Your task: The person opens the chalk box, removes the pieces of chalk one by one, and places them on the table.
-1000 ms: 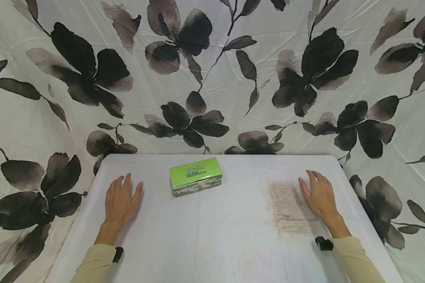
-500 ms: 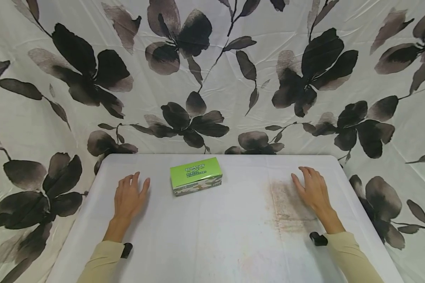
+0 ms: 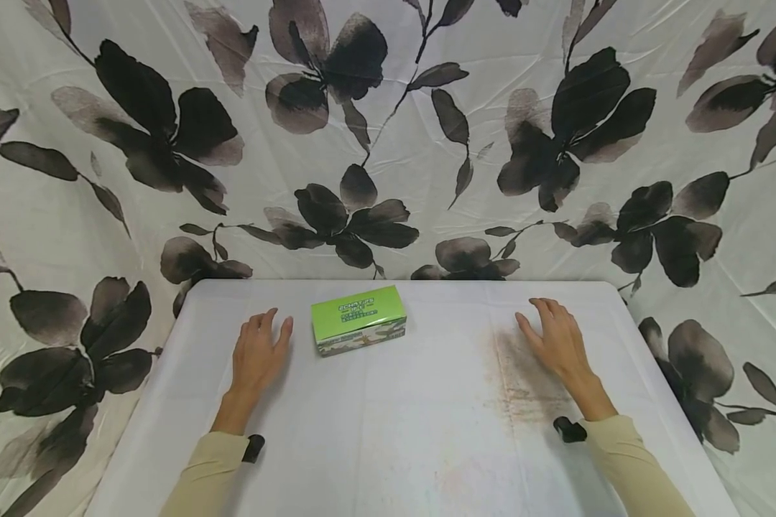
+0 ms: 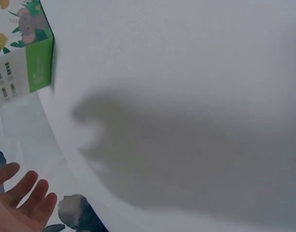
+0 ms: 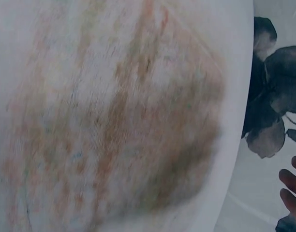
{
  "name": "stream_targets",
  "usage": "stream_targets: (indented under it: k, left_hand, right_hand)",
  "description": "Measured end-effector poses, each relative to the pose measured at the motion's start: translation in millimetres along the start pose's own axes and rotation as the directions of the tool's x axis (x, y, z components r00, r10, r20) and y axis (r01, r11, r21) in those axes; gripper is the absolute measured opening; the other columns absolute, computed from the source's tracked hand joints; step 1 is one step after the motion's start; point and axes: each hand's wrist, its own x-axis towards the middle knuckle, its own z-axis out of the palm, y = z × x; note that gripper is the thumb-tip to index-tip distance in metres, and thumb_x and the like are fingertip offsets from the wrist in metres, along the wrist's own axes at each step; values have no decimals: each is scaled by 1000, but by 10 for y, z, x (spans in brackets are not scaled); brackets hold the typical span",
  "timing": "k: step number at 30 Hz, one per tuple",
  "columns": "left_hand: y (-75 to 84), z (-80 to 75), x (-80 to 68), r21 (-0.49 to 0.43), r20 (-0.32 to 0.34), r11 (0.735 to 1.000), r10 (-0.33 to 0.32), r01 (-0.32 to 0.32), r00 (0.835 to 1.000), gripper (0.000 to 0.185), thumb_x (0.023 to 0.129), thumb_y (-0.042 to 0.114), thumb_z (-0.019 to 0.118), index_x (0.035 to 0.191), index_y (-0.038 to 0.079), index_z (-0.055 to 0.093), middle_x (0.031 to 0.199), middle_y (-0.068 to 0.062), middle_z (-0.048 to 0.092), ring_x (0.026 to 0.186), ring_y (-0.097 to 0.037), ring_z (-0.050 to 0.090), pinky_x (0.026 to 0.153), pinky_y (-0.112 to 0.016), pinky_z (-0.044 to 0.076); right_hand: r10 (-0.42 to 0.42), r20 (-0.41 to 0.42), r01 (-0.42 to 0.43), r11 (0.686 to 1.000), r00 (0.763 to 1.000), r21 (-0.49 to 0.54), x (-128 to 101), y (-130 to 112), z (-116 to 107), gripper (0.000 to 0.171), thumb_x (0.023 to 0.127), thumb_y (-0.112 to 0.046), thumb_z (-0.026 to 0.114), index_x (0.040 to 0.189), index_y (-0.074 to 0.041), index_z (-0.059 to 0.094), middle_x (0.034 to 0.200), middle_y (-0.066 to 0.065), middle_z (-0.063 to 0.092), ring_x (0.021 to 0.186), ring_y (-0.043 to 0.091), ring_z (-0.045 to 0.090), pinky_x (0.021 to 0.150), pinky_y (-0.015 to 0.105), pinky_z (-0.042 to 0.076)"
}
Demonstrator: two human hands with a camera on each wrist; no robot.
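A green box (image 3: 358, 319) with printed lettering on its lid and a patterned front side lies toward the back of the white table, left of the middle. Just left of it is my left hand (image 3: 256, 357), fingers extended and holding nothing, its thumb side toward the box. The left wrist view catches a corner of the same box (image 4: 22, 48) and the fingers (image 4: 34, 195) spread loosely. Over the brown-stained patch on the right side, my right hand (image 3: 556, 341) reaches forward with relaxed fingers and nothing in it.
The white table (image 3: 388, 431) has a brownish stain (image 3: 517, 373) on its right side. Behind it hangs a pale cloth (image 3: 427, 143) with dark flower prints. A small black device (image 3: 253, 449) sits at the left wrist, another black device (image 3: 569, 429) at the right.
Both hands have moved inward: the left one rightward, closer to the box, and the right one leftward and slightly forward. The box stays in place.
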Motion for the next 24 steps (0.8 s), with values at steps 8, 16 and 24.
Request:
stream_targets:
  k: [8, 16, 24]
  left_hand:
    - [119, 91, 30, -83, 29, 996, -36, 39, 999, 59, 109, 44, 45, 146, -2, 50, 139, -29, 51, 130, -45, 48, 104, -61, 43]
    - [282, 216, 60, -198, 91, 977, -59, 76, 994, 61, 109, 46, 43, 150, 1, 46, 140, -23, 51, 123, -37, 54, 98, -56, 48]
    - [366, 315, 89, -305, 118, 949, -39, 74, 992, 60, 109, 39, 49, 151, -3, 43, 135, -22, 53, 110, -32, 56, 91, -47, 50]
  right_hand:
    - [-4, 39, 3, 999, 999, 36, 43, -161, 99, 44, 93, -25, 75, 122, 7, 65, 116, 27, 65, 106, 47, 61, 90, 61, 49]
    - [-58, 30, 56, 996, 998, 65, 82, -297, 211, 43, 91, -21, 77, 122, 6, 65, 115, 25, 66, 104, 46, 62, 87, 60, 50]
    - [-47, 59, 40, 994, 997, 106, 132, -452, 289, 44, 93, -24, 77, 124, 5, 65, 118, 24, 65, 109, 44, 62, 92, 58, 50]
